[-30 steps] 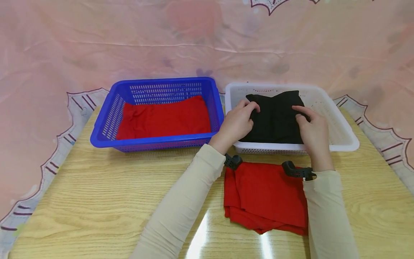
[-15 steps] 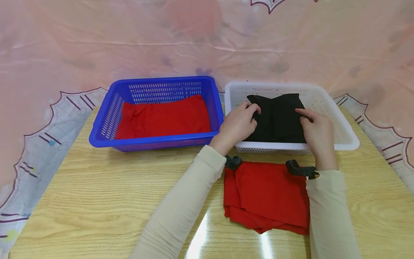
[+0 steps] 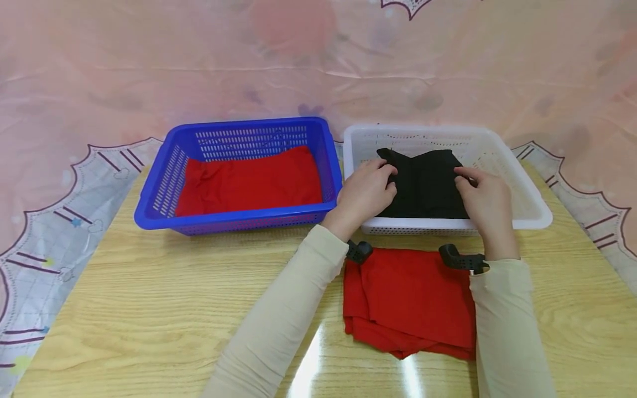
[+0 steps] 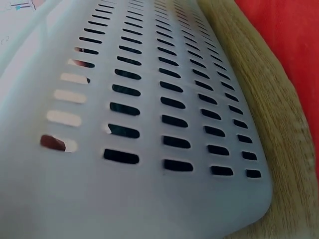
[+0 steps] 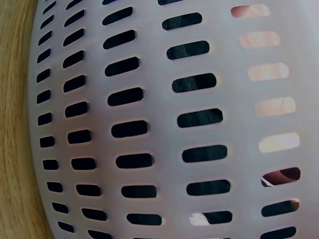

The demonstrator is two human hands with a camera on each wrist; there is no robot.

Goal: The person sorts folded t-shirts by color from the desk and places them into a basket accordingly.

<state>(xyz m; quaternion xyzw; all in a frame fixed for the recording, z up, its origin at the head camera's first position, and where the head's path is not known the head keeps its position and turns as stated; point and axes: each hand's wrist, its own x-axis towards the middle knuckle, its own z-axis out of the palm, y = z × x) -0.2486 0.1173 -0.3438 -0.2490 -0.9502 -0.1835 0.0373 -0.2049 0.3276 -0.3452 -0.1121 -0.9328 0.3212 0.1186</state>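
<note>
A folded black cloth (image 3: 428, 190) lies inside the white basket (image 3: 534, 213) in the head view, its back edge raised at the corners. My left hand (image 3: 365, 190) reaches over the basket's left front rim and pinches the cloth's left edge with bent fingers. On the opposite side my right hand (image 3: 485, 199) pinches the right edge between thumb and fingers. Both wrist views face the basket's slotted wall (image 4: 149, 199), and dark cloth (image 5: 204, 154) shows through the slots. Fingertips are partly hidden against the black fabric.
To the left stands a blue basket (image 3: 149, 213) with a folded red cloth (image 3: 254, 182) in it. Another folded red cloth (image 3: 413, 304) lies on the wooden table (image 3: 164, 309), below the white basket and between the forearms. A patterned curtain (image 3: 199, 66) hangs behind.
The black cloth's back edge has come down and toward me a little. My right hand has shifted slightly right; the left has barely moved. Baskets and red cloths stay put.
</note>
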